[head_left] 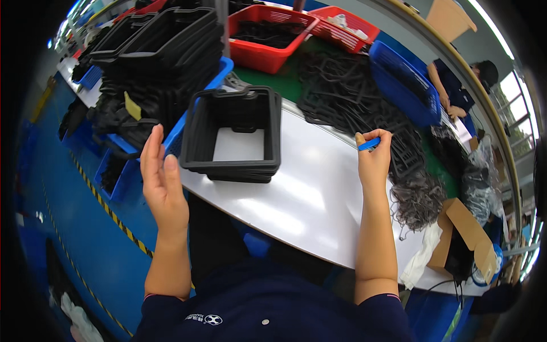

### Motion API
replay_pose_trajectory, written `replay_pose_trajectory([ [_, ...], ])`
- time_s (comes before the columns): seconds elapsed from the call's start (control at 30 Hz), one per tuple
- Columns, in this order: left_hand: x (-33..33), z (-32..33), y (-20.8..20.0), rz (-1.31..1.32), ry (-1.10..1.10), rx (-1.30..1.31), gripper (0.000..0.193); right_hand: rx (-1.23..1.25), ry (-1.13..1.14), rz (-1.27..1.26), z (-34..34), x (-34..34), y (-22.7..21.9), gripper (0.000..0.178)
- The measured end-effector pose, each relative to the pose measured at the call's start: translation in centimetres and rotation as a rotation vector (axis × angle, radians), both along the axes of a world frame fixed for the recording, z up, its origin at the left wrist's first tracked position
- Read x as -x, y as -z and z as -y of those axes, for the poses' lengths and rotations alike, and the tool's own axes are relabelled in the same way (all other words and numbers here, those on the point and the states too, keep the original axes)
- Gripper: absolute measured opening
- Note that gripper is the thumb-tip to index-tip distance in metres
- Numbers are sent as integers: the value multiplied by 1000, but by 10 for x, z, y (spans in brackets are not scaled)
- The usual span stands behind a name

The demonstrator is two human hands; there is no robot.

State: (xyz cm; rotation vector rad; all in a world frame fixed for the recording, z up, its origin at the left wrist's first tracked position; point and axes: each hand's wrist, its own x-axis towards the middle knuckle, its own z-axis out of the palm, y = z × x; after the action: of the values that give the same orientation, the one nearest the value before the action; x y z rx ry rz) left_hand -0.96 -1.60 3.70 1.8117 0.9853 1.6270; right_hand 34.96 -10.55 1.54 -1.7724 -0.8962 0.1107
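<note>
My left hand (pixel 165 194) is raised at the left edge of the white table (pixel 310 191), fingers stretched out and nothing in it. Just to its right stands a short stack of black rectangular plastic frames (pixel 275 134), hollow, with the white tabletop showing through the middle. Over the right part of the table, my right hand (pixel 374 162) is closed round a small blue handheld tool (pixel 369 145); its working end is too small to make out. A finger cover of tan colour sits on one fingertip of that hand. Beyond it lies a loose heap of black frame-like parts (pixel 342 91).
Tall stacks of black frames (pixel 165 62) rise from a blue crate (pixel 179 135) at left. Red baskets (pixel 270 60) stand at the back, a blue basket (pixel 401 80) at back right. Thin dark strips (pixel 419 199) and a cardboard box (pixel 481 251) lie right. A co-worker (pixel 456 85) sits beyond.
</note>
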Motion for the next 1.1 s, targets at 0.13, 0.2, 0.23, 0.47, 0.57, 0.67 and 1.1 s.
replay_pose_trajectory([
  [0.13,-7,1,10,-63,69,57,47,207,373,618,32,-68,35,34],
  [0.2,-19,-1,8,39,192,241,49,317,428,654,46,-87,41,34],
  [0.23,-21,-1,5,85,237,328,50,306,420,636,53,-96,46,31],
  [0.47,-33,3,15,59,154,125,52,349,444,521,56,-104,44,12],
  [0.57,-19,6,18,138,76,-36,45,22,414,415,55,-98,29,11],
  [0.67,-9,20,26,83,7,-370,42,-319,281,330,58,-66,-2,11],
  [1.1,-83,76,77,-31,904,952,41,451,-339,153,62,7,-24,24],
])
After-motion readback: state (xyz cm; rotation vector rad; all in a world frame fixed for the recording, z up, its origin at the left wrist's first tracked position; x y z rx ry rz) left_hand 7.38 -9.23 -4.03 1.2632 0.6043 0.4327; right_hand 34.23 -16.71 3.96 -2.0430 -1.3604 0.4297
